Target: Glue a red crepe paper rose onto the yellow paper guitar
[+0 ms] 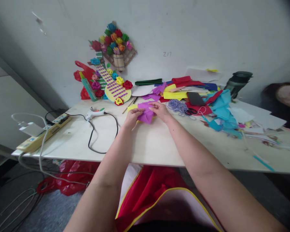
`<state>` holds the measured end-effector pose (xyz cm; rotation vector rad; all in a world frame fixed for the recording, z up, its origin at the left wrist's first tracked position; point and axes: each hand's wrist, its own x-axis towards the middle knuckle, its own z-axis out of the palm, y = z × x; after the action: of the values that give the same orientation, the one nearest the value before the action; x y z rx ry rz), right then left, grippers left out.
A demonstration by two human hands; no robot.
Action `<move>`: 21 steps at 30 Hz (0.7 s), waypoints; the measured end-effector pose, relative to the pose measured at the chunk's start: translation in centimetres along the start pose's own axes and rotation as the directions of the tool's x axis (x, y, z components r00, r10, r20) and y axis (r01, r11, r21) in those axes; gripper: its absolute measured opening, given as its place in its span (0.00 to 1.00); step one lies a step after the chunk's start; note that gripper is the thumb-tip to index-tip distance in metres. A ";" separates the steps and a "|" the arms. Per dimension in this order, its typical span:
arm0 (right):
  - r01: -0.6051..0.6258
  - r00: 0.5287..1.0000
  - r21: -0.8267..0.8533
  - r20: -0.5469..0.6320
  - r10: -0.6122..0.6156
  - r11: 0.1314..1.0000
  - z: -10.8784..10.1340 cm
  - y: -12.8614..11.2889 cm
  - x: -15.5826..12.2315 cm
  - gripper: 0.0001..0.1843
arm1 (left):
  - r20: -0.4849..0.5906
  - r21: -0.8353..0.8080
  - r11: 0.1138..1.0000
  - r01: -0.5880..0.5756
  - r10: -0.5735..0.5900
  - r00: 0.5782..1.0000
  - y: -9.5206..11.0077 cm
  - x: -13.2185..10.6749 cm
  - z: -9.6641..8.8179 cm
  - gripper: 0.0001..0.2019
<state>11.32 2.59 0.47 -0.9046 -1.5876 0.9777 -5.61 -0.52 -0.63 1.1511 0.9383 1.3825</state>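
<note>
Between my two hands is a piece of purple paper (pixel 147 116), held just over the table with folds or creases across it. My left hand (pixel 133 118) pinches its left edge between thumb and fingers. On the upper right edge my right hand (pixel 160 111) has its fingers closed on the same paper. Yellow paper (pixel 131 107) shows behind and below the purple piece; whether it is held too I cannot tell. A thin stick (pixel 130 105) lies just behind my left hand, and a tangle of lilac yarn (pixel 177 106) sits to the right of my right hand.
A glue gun (pixel 95 112) with a black cord lies left, near a yellow power strip (pixel 50 130). Paper-flower crafts (pixel 117 88) lean on the wall. Scissors (pixel 191 111), a dark phone-like slab (pixel 195 99), blue crepe paper (pixel 218 109) and a dark bottle (pixel 237 83) are right.
</note>
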 end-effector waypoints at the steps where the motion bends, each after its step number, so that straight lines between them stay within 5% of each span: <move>1: 0.051 0.998 -0.038 -0.035 -0.052 0.998 -0.1 0.0 0.1 0.16 | -0.018 -0.007 1.000 -0.014 0.014 1.000 0.0 0.1 -0.1 0.13; 5: 0.196 0.973 -0.165 -0.091 -0.213 0.967 -0.5 -0.1 0.2 0.08 | -0.069 -0.044 0.997 -0.055 0.052 0.996 -0.3 0.6 -0.2 0.10; 21: 0.387 0.922 -0.333 0.127 -0.366 0.860 0.0 0.3 0.3 0.09 | -0.047 -0.108 0.994 -0.035 0.030 0.998 0.0 0.6 0.1 0.13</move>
<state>11.32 2.97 0.34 -0.7609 -1.9393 0.4508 -5.54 0.02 -0.49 1.0612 0.8687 1.4732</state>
